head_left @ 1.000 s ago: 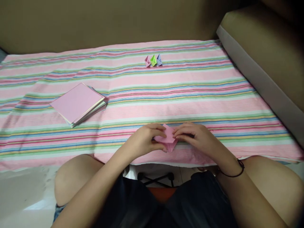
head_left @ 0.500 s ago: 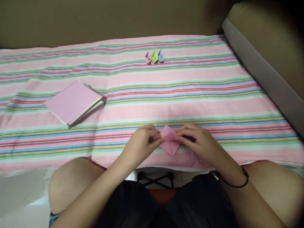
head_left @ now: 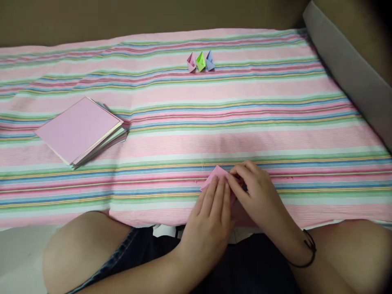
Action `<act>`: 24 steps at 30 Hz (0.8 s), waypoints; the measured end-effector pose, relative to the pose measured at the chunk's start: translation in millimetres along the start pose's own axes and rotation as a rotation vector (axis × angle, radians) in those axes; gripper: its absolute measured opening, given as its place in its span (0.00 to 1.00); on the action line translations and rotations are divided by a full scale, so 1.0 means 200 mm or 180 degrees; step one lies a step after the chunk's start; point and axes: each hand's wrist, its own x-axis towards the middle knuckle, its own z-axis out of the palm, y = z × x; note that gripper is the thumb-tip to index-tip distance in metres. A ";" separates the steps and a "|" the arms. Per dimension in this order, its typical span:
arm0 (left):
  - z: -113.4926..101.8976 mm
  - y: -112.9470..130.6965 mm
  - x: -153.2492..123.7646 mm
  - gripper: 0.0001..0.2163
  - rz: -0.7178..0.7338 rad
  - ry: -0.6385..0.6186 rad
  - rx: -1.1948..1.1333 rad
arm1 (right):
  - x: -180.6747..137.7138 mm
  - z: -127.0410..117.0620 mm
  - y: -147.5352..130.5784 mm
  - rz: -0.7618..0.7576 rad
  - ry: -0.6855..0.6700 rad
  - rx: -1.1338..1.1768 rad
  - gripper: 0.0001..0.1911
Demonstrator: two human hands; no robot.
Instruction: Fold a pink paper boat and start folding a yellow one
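Pink, pointed, folded paper [head_left: 218, 171] near front edge of pink, multicolour-striped cloth [head_left: 171, 143]. Left hand [head_left: 211, 218] flat over it, fingers extended, not grasping, probably steadying; right hand's [head_left: 259, 194] grip pinches paper's right side, likely for edge control.

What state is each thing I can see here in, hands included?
Pink paper, folded, partly covered
Left hand, laid flat over the pink paper
Right hand, curled, at the pink paper's right side; grip unclear
Paper stack, piled, edges uneven
Small pink piece, green piece, blue piece, folded, in a row
Striped cloth, spread out, lightly creased
Dark wristband, being worn
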 end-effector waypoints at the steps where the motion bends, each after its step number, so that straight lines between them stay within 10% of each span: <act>1: 0.01 0.02 -0.01 0.23 -0.0043 -0.0056 0.0056 | 0.00 0.00 0.00 0.0016 0.0020 -0.0038 0.09; 24: 0.03 0.04 -0.02 0.28 -0.0138 -0.0290 0.0026 | 0.00 0.01 -0.02 0.0117 0.0084 -0.0195 0.11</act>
